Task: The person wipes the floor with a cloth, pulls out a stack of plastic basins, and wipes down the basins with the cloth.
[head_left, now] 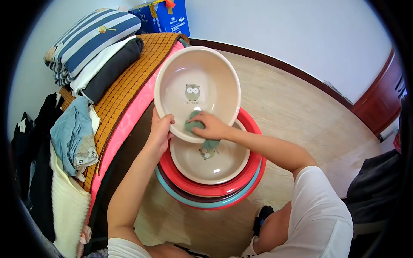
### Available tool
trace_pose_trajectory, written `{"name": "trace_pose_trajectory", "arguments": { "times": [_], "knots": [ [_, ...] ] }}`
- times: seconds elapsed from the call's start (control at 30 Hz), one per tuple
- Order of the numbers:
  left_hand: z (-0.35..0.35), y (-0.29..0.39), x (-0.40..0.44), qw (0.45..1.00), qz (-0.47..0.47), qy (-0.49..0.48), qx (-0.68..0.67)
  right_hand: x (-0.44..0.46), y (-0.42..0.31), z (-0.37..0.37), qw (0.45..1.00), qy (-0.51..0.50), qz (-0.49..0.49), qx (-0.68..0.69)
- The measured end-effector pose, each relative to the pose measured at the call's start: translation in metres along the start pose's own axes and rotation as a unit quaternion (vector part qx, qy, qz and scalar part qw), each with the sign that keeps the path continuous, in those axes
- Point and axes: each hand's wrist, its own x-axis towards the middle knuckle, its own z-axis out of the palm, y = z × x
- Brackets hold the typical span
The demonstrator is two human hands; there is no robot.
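A cream basin (211, 77) with an owl print inside is tilted toward me above a stack of basins. My left hand (161, 128) grips its lower left rim, thumb on the inner side and fingers hidden behind. My right hand (211, 127) presses a green cloth (194, 122) against the inside near the lower rim; part of the cloth hangs over the edge. Below, a second cream basin (206, 170) with a similar print sits in a red basin (254, 129). Under that red one, a light blue rim (206, 204) and a dark rim show.
On the left, a bed with a woven bamboo mat (116, 92) holds a striped pillow (97, 41), folded clothes and a blue shirt (71, 133). A blue box (165, 19) stands behind it. Dark clothing (374, 185) hangs at right, near a reddish wooden door (383, 99).
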Motion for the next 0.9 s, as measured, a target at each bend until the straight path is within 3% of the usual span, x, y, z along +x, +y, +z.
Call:
{"name": "trace_pose_trajectory", "arguments": {
  "times": [0.1,0.17,0.27,0.33,0.5,0.6,0.67,0.8,0.9],
  "knots": [
    [-0.012,0.000,0.001,1.000,-0.009,-0.005,0.004,-0.008,-0.009,0.009,0.999,-0.012,-0.049,0.020],
    [-0.011,0.005,-0.003,1.000,-0.010,-0.006,-0.010,-0.015,-0.018,-0.021,0.977,-0.071,-0.151,-0.132],
    [-0.007,0.016,-0.006,1.000,0.002,-0.005,-0.006,-0.020,-0.020,-0.035,0.960,-0.053,-0.129,-0.244],
    [-0.001,0.021,-0.008,1.000,0.012,-0.005,0.012,-0.029,-0.022,-0.025,0.973,-0.017,-0.117,-0.201],
    [0.008,0.014,0.000,0.996,0.060,0.026,0.064,-0.030,-0.022,-0.025,0.941,0.131,-0.216,-0.223],
    [0.020,0.007,-0.001,0.997,0.061,0.001,0.043,-0.028,-0.046,-0.030,0.950,0.172,-0.206,-0.162],
    [0.030,-0.010,0.007,0.988,0.136,0.013,0.071,-0.020,-0.054,-0.022,0.960,0.193,-0.169,-0.115],
    [0.071,-0.020,-0.018,0.981,0.089,0.024,-0.170,-0.006,-0.082,-0.011,0.957,0.270,-0.103,-0.005],
    [0.069,-0.025,-0.009,0.970,0.124,0.052,-0.203,-0.003,-0.095,-0.013,0.959,0.247,-0.136,0.001]
  ]
}}
